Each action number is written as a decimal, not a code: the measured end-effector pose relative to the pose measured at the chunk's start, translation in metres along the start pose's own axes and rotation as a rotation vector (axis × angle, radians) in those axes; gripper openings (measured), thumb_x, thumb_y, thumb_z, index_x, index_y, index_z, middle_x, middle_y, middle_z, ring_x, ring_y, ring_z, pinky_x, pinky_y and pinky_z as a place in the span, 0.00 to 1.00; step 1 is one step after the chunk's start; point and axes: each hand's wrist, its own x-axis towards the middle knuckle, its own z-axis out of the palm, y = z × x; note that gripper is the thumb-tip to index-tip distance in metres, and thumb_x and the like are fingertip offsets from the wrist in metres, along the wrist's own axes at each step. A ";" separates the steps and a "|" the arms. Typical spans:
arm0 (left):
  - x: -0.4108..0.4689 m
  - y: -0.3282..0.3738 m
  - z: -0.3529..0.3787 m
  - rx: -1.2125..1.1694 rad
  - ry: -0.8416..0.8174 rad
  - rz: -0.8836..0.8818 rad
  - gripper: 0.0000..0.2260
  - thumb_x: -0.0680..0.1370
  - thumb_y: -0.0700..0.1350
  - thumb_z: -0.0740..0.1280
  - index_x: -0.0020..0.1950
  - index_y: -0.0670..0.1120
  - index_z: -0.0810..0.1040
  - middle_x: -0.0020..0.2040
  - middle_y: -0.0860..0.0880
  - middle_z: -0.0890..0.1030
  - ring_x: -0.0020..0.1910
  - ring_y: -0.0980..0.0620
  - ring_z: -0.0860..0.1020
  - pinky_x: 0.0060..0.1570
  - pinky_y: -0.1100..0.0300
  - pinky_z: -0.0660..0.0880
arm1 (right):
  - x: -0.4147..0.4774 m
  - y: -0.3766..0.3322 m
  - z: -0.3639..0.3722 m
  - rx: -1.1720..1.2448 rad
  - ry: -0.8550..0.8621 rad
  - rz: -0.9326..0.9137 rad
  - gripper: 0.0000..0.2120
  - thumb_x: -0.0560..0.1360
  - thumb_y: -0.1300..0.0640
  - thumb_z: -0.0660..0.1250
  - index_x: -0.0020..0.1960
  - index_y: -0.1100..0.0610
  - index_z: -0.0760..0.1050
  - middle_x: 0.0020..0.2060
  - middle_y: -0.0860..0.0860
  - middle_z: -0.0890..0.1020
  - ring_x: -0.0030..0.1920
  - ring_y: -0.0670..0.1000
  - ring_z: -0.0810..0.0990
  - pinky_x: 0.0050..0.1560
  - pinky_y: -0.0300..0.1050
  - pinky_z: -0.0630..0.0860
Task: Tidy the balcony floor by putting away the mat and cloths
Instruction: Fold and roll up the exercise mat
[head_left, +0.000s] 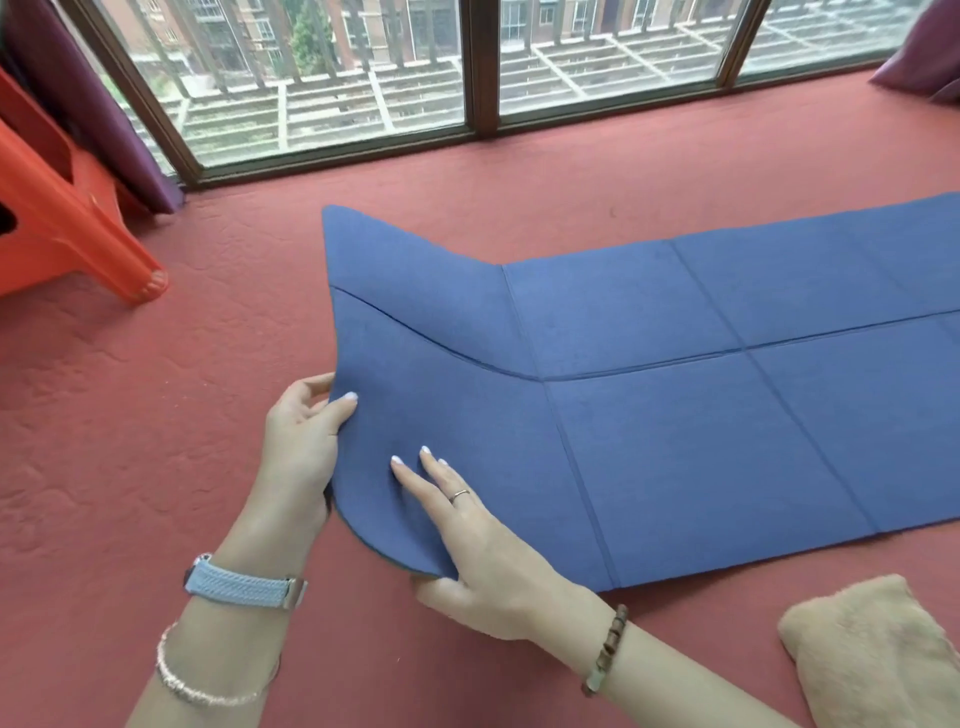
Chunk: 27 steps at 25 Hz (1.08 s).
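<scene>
Fingers (415, 480) of the right hand (483, 545) lie on the blue mat (675, 415) with the thumb under its near corner. The left hand (304, 441) pinches the lifted left end. The mat's long axis runs from centre frame to the right edge. It lies on the red textured floor (156, 415). A tan cloth (872, 654) sits lower right, an orange stool (67, 223) upper left, and windows (322, 78) run along the top.

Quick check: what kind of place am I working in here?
Likely an enclosed apartment balcony, high up: low windows overlooking other buildings, purple curtain, red carpeted floor.
</scene>
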 end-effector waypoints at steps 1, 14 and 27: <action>0.001 0.006 0.014 0.016 -0.041 0.019 0.08 0.79 0.33 0.63 0.55 0.44 0.76 0.42 0.49 0.84 0.35 0.57 0.83 0.37 0.62 0.80 | -0.004 0.001 -0.005 0.023 0.055 -0.011 0.41 0.75 0.56 0.63 0.78 0.35 0.43 0.79 0.39 0.42 0.78 0.39 0.41 0.77 0.46 0.57; -0.023 -0.058 0.215 0.516 -0.759 0.507 0.23 0.81 0.43 0.62 0.76 0.49 0.63 0.77 0.58 0.56 0.76 0.62 0.55 0.73 0.65 0.51 | -0.104 0.103 -0.134 0.072 1.097 0.220 0.11 0.83 0.58 0.56 0.53 0.42 0.69 0.30 0.46 0.78 0.27 0.47 0.73 0.31 0.38 0.71; 0.011 -0.174 0.282 1.157 -0.936 0.683 0.26 0.82 0.50 0.61 0.78 0.48 0.59 0.80 0.48 0.51 0.79 0.50 0.49 0.76 0.59 0.44 | -0.180 0.238 -0.178 0.016 1.354 0.755 0.15 0.80 0.64 0.63 0.66 0.64 0.71 0.56 0.57 0.81 0.57 0.60 0.79 0.51 0.41 0.67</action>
